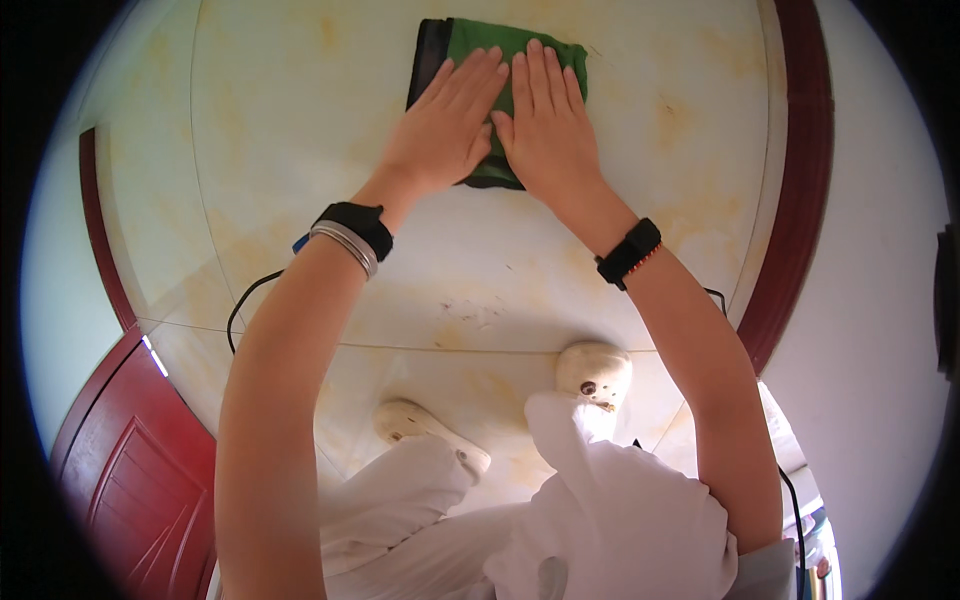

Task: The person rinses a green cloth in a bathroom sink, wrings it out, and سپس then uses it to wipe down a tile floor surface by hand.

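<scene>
A green cloth point(482, 35) with a black band along its left side and a dark lower edge lies on the floor at the far middle. Flat on its left part rests my left hand point(437, 135), fingers stretched forward. My right hand point(551, 140) presses on the right part of the same cloth, palm down, its fingers slightly spread. The two thumbs point toward each other, close together. Much of the cloth is hidden under both hands. Neither hand grips anything.
Pale marbled floor tiles point(660, 170) carry small dark smudges point(472, 313) nearer to me. A dark red baseboard point(800, 190) runs along the right wall. At the lower left is a red door point(150, 495). My cream clogs point(594, 372) stand below my arms. Thin black cables point(240, 305) hang near both arms.
</scene>
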`<control>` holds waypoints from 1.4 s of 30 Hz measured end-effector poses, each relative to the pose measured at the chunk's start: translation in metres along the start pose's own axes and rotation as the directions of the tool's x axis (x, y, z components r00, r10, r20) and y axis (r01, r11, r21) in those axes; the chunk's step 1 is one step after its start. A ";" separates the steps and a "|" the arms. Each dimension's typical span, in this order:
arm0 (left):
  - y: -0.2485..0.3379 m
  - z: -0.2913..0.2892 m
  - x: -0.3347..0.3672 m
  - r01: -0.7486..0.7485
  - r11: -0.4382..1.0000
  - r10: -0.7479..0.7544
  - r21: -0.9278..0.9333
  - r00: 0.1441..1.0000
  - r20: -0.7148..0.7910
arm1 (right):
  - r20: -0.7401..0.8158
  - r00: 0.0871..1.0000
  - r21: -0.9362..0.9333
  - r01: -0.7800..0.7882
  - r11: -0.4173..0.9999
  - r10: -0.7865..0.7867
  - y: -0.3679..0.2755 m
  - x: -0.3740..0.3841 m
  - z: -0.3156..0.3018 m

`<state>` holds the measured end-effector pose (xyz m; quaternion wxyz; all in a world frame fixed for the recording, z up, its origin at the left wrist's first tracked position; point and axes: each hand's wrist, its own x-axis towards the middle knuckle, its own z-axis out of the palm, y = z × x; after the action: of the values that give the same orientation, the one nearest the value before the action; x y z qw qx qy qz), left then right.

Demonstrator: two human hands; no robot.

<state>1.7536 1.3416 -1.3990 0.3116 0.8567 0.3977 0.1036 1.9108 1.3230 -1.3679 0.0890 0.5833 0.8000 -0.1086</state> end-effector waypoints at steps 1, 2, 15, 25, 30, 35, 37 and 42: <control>0.008 0.003 -0.005 0.001 1.000 -0.001 0.000 1.000 0.001 | 0.001 1.000 0.001 0.000 1.000 0.000 0.000 -0.010 -0.001; 0.020 0.007 -0.009 0.007 1.000 -0.007 -0.018 0.999 0.034 | 0.058 0.998 0.014 -0.017 1.000 0.016 0.001 -0.023 -0.006; 0.129 0.047 -0.056 0.084 0.977 -0.076 -0.197 0.996 0.050 | 0.390 0.920 -0.007 -0.044 0.999 0.043 0.013 -0.123 -0.038; 0.017 0.017 -0.062 0.251 0.966 -0.251 -0.067 0.968 0.012 | 0.140 0.989 0.082 0.037 0.996 -0.048 -0.043 -0.017 0.012; -0.032 -0.003 -0.057 0.265 0.964 -0.264 0.022 0.963 -0.055 | 0.041 0.998 -0.020 0.055 0.998 -0.054 -0.067 0.033 0.021; -0.049 -0.020 -0.046 0.230 0.973 -0.228 0.028 0.972 -0.056 | 0.050 0.998 -0.053 0.029 0.998 -0.026 -0.072 0.052 0.020; -0.046 -0.018 -0.040 0.135 0.991 -0.136 -0.016 0.989 -0.062 | 0.085 0.994 -0.028 -0.067 0.997 0.069 -0.068 0.047 0.019; -0.021 -0.010 -0.023 0.020 0.999 -0.020 -0.024 1.000 -0.007 | 0.122 0.983 -0.049 -0.136 0.990 0.141 -0.046 0.012 0.009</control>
<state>1.7205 1.3392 -1.4026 0.3216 0.8484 0.4062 0.1084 1.8633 1.3179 -1.3762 0.1580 0.6276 0.7525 -0.1222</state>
